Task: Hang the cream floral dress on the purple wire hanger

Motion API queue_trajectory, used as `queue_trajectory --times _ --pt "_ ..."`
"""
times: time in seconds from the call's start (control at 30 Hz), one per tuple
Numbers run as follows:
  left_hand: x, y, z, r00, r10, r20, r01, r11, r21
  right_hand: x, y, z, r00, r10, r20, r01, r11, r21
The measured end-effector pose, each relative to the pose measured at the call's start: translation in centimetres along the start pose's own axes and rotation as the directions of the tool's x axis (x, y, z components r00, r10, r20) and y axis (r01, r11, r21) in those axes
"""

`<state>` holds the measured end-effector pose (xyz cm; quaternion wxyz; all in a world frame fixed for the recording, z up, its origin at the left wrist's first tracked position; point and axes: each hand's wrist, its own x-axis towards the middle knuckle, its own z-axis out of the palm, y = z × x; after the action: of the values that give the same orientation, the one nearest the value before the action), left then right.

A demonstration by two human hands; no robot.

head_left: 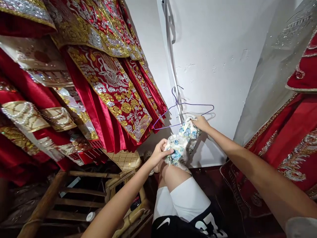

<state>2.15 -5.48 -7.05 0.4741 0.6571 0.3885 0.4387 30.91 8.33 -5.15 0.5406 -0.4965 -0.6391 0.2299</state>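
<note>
A white cloth garment with blue and green floral print [179, 145] is stretched between my two hands, above my knees. My left hand [159, 152] grips its lower left side, thumb on top and fingers behind. Higher and to the right, my right hand [200, 123] pinches the garment's upper end. A purple hanger [195, 104] hangs on the wall just beyond the cloth, its bottom bar close behind the garment's top. Whether the two touch, I cannot tell. Folds hide the garment's exact kind.
Red gowns with gold and silver embroidery [111, 76] hang at the left. Another red gown [292, 132] stands at the right. A white metal upright [166, 43] runs down the white wall [218, 39]. Bamboo furniture [81, 202] is at the lower left.
</note>
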Motion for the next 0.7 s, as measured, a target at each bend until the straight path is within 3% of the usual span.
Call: queue_trajectory --times 0.07,0.17,0.3,0.5,0.6,0.7 --pt "0.6 0.3 -1.6 0.994 0.066 -0.085 -0.043 0.967 0.253 -0.2 0.1 -1.6 1.000 0.007 0.008 -0.007 0.997 -0.075" --pt "1.9 0.5 -4.5 0.990 0.112 -0.081 -0.050 0.839 0.542 -0.3 -0.4 -3.3 0.999 -0.007 0.044 0.013 0.990 -0.137" --pt "3.8 1.8 -6.0 0.975 0.192 -0.115 -0.093 0.814 0.573 -0.5 -0.8 -3.6 0.997 -0.028 0.067 0.038 0.988 -0.153" --pt "7.7 5.3 -4.2 0.893 0.439 -0.095 -0.313 0.760 0.569 -2.3 -0.6 -1.6 0.997 -0.046 0.060 0.054 0.990 -0.127" --pt "9.9 5.9 -4.1 0.892 0.428 -0.146 -0.270 0.762 0.589 -3.4 -0.9 -1.8 0.997 -0.067 0.037 0.071 0.990 -0.124" --pt "11.2 5.8 -4.5 0.919 0.367 -0.145 -0.206 0.759 0.618 -3.3 -1.3 -4.4 0.984 -0.110 -0.141 0.091 0.987 -0.135"
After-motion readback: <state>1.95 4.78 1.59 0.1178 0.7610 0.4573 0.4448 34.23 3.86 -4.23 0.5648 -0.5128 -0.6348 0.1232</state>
